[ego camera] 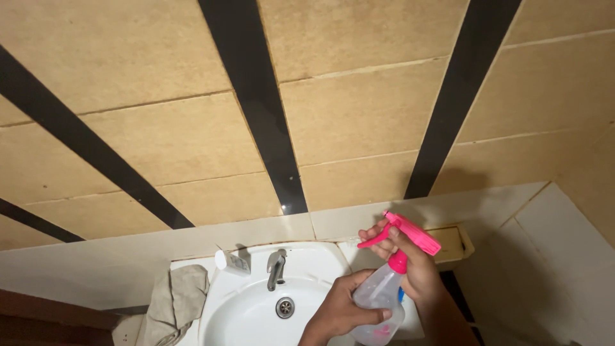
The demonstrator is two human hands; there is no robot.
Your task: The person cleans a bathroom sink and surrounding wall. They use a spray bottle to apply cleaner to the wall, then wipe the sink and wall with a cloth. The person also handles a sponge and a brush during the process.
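I have both hands on the spray bottle, held over the right rim of the white washbasin. My left hand has its grip closed round the clear body from the left, thumb lying across the front. My right hand has its grip wrapped about the pink neck, fingers curled over the pink trigger. A metal tap stands at the far side of the basin, a grey cloth draped to its left.

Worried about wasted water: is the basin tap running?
Off, it seems: no stream falls from the tap into the white basin.
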